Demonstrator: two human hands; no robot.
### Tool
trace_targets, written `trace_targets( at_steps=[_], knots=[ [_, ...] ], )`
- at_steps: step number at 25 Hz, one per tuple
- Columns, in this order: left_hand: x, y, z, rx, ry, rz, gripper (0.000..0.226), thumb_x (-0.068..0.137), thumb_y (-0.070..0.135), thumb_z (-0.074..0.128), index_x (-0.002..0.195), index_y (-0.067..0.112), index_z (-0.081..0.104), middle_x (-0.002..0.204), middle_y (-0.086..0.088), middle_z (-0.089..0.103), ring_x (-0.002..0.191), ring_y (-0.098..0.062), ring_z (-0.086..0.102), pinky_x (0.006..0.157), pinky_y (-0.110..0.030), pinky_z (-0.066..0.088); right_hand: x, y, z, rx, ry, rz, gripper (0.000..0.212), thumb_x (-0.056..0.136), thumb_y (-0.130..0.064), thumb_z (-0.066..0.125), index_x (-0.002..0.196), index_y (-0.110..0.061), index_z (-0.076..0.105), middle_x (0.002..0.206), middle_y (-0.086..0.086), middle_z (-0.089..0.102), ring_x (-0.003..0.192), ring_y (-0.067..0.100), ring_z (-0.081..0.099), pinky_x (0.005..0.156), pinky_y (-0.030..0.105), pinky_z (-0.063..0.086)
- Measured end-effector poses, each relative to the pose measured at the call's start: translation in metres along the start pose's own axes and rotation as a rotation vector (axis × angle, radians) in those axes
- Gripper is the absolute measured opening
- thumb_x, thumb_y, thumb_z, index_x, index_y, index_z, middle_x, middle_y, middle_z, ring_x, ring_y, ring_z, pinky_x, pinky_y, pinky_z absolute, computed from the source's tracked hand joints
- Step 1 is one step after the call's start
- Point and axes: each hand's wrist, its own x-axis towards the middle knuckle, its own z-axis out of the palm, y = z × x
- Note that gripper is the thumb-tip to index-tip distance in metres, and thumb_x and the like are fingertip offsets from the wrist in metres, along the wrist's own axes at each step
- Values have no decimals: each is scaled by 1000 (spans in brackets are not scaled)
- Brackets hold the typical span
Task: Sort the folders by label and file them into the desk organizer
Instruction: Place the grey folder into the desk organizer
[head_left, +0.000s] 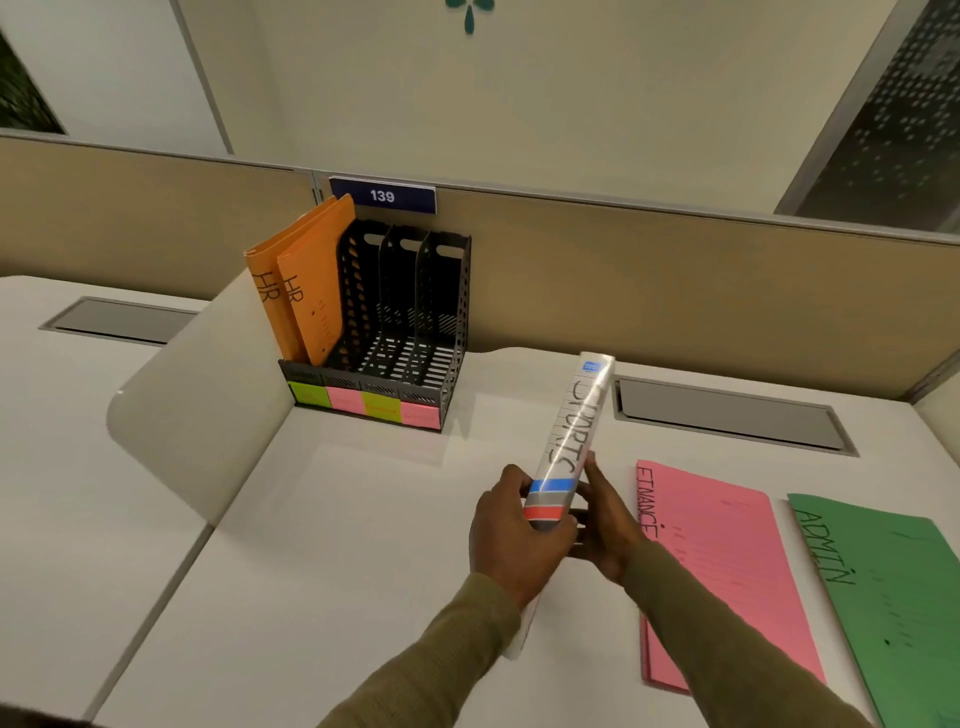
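A black desk organizer (447, 332) with several slots stands at the back of the desk, coloured sticky labels along its front. Two orange folders marked HR (306, 301) stand in its leftmost slot. I hold a white binder (574, 431) spine-up above the desk, handwriting on the spine and blue, grey and red stripes near its lower end. My left hand (511, 540) grips its lower end from the left, and my right hand (608, 525) presses against it from the right. A pink folder marked FINANCE (727, 571) and a green folder marked ADMIN (893, 608) lie flat at the right.
A beige partition (675, 270) with a blue plate reading 139 (383, 196) runs behind the organizer. A white divider panel (192, 400) slants up left of the organizer. Grey cable hatches sit at the left (119, 319) and right (727, 415).
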Motion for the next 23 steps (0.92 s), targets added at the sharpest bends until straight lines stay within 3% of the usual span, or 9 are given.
trace_targets(
  at_steps=[3, 7, 9, 11, 14, 15, 17, 19, 23],
  knots=[
    [-5, -14, -17, 68, 65, 163, 50, 67, 50, 73, 107, 38, 44, 98, 14, 52, 85, -9, 57, 68, -15, 55, 11, -49, 10, 132, -72, -80, 77, 83, -81, 39, 119, -18, 66, 120, 18, 66, 109, 41, 66, 90, 55, 54],
    [5, -38, -54, 121, 176, 270, 60, 69, 48, 70, 122, 32, 47, 102, 15, 50, 90, -9, 56, 74, -16, 54, 14, -150, 44, 55, -254, -262, 72, 80, -82, 43, 93, -18, 74, 91, 12, 71, 82, 28, 71, 79, 42, 55],
    [18, -51, -75, 128, 206, 260, 59, 73, 40, 74, 125, 33, 48, 106, 15, 52, 96, -8, 56, 81, -20, 55, 16, -189, 74, -100, -273, -287, 52, 84, -62, 59, 103, -15, 70, 88, 11, 73, 80, 27, 70, 80, 38, 54],
    [31, -62, -96, 134, 231, 250, 59, 76, 33, 76, 124, 40, 44, 108, 16, 53, 99, -3, 54, 82, -14, 51, 23, -219, 111, -342, -256, -343, 36, 89, -28, 61, 122, -13, 64, 105, 14, 72, 92, 28, 69, 84, 39, 55],
    [53, -74, -127, 100, 276, 249, 57, 78, 26, 76, 126, 35, 47, 110, 15, 54, 103, 3, 53, 81, -5, 46, 28, -251, 170, -544, -321, -420, 65, 77, -8, 55, 142, -19, 51, 130, 21, 60, 116, 37, 60, 100, 51, 51],
    [64, -79, -139, 82, 288, 241, 56, 78, 23, 76, 127, 31, 49, 111, 14, 55, 105, 1, 54, 83, -7, 48, 31, -261, 188, -572, -353, -446, 70, 74, -8, 53, 143, -21, 50, 130, 21, 60, 114, 35, 60, 98, 51, 53],
    [89, -85, -166, 45, 279, 213, 54, 79, 18, 76, 125, 27, 51, 114, 11, 57, 106, -5, 56, 86, -14, 51, 39, -278, 216, -618, -375, -499, 69, 76, -5, 50, 143, -22, 50, 116, 15, 64, 91, 22, 65, 71, 35, 61],
    [120, -87, -194, 4, 241, 188, 52, 79, 13, 77, 121, 30, 51, 115, 14, 56, 107, -7, 56, 80, -9, 51, 48, -296, 239, -641, -350, -544, 65, 83, 3, 46, 143, -22, 51, 102, 8, 64, 69, 11, 62, 52, 21, 53],
    [191, -90, -239, -70, 192, 189, 56, 78, 10, 78, 118, 38, 51, 120, 17, 54, 114, -12, 55, 71, -2, 48, 66, -333, 279, -630, -308, -593, 62, 88, 4, 45, 145, -21, 48, 108, 5, 63, 80, 17, 63, 54, 22, 54]
  ],
)
